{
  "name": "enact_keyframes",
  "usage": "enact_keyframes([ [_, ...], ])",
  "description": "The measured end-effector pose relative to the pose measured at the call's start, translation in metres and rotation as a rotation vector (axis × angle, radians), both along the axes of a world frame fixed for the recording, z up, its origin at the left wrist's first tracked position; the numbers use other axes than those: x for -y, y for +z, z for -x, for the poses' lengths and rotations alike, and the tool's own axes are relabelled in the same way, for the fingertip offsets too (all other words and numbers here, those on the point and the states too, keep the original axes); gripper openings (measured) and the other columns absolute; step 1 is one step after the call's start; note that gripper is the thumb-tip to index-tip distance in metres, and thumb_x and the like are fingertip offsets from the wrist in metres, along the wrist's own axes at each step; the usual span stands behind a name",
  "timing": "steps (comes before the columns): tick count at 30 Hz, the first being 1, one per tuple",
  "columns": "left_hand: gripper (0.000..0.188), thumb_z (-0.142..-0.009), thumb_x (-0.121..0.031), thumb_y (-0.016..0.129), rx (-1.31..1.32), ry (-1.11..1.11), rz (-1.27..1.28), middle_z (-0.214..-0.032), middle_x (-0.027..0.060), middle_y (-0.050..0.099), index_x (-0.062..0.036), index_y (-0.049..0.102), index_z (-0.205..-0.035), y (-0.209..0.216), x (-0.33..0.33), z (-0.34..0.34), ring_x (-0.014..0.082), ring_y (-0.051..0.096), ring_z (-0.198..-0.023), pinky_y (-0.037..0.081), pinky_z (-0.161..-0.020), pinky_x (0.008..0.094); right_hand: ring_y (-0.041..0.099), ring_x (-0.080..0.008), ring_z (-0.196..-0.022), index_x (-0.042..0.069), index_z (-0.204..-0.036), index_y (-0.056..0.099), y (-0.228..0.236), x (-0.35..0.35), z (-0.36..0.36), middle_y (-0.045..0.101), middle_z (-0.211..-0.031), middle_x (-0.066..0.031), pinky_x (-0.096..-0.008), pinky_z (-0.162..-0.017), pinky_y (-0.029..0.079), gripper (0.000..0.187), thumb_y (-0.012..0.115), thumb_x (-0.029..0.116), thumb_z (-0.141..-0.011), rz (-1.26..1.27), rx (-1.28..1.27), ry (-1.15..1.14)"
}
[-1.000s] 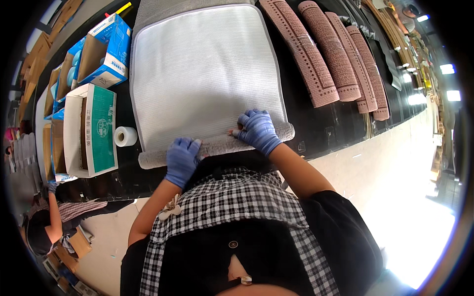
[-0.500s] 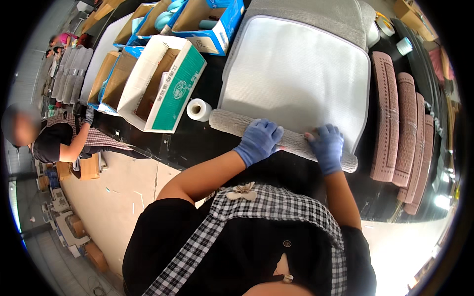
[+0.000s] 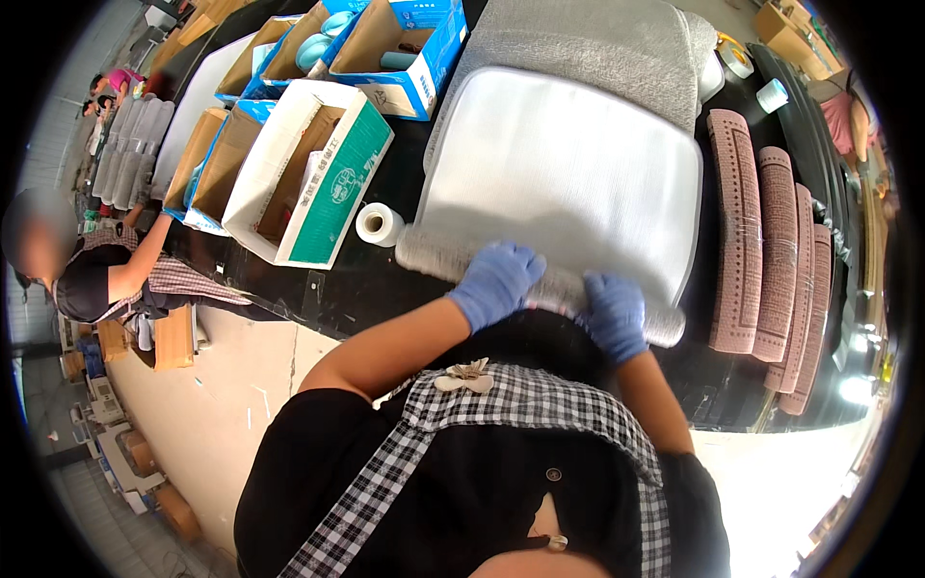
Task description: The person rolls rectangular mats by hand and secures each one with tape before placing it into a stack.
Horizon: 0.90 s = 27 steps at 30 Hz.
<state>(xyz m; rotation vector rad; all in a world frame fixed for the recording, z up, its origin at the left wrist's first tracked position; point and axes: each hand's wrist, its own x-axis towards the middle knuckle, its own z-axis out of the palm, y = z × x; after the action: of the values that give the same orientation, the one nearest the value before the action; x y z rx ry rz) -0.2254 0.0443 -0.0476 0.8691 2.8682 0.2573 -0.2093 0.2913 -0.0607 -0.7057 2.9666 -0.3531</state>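
Note:
A mat lies with its white backing [image 3: 564, 164] upward, and its near end is curled into a grey, fuzzy roll [image 3: 424, 252]. My left hand [image 3: 499, 282], in a blue glove, grips this roll near its middle. Farther right along the same roll, my right hand [image 3: 615, 313], gloved alike, is closed over it; its thumb is hard to make out. Part of the roll shows between the hands, slightly blurred. Beneath and beyond the flat part lies more grey matting [image 3: 597, 53]. A roll of white film or tape [image 3: 379, 224] stands just off the roll's left end.
Open cardboard boxes, among them a white-and-green one [image 3: 356, 183] and a blue one [image 3: 438, 72], stand to the left. Several pinkish-brown rolled mats [image 3: 737, 231] lie at the right. Tape rolls [image 3: 772, 95] sit at the far right. Another person [image 3: 96, 279] works at the left.
The mat's flat part has come nearer to me and its far edge is lower in view. My right hand has moved slightly inward and nearer. The other person's arm has shifted.

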Motion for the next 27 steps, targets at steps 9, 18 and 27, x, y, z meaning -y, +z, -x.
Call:
enact_keyframes([
  [9, 0.059, -0.079, -0.051, 0.076, 0.421, -0.138, -0.025, -0.111, 0.0139, 0.064, -0.0099, 0.064, -0.120, 0.007, 0.016, -0.061, 0.0308, 0.063, -0.106, 0.051, -0.094, 0.0442, 0.050, -0.0250, -0.114, 0.016, -0.121, 0.060, 0.017, 0.012, -0.076, 0.058, -0.120, -0.0092, -0.0469, -0.104, 0.038, 0.079, 0.070, 0.076, -0.071, -0.138, 0.199, -0.140],
  [18, 0.072, -0.078, -0.056, 0.074, 0.069, -0.150, -0.008, -0.117, 0.0104, 0.059, -0.0114, 0.059, -0.133, 0.002, -0.005, -0.036, 0.0296, 0.057, -0.110, 0.046, -0.100, 0.0450, 0.060, -0.0297, -0.093, 0.015, -0.093, 0.064, 0.012, 0.004, -0.021, 0.065, -0.098, -0.0072, -0.0466, -0.079, 0.046, 0.031, 0.078, 0.041, -0.081, 0.134, -0.231, -0.082],
  [27, 0.083, -0.074, -0.057, 0.078, -0.149, -0.050, -0.327, -0.123, 0.0116, 0.055, -0.0089, 0.051, -0.137, -0.008, -0.008, 0.002, 0.0299, 0.052, -0.118, 0.039, -0.108, 0.0479, 0.060, -0.0328, -0.095, 0.012, -0.106, 0.068, -0.003, 0.003, 0.044, 0.065, -0.100, -0.0085, -0.0475, -0.085, 0.047, 0.040, 0.073, 0.045, -0.085, 0.097, -0.115, -0.099],
])
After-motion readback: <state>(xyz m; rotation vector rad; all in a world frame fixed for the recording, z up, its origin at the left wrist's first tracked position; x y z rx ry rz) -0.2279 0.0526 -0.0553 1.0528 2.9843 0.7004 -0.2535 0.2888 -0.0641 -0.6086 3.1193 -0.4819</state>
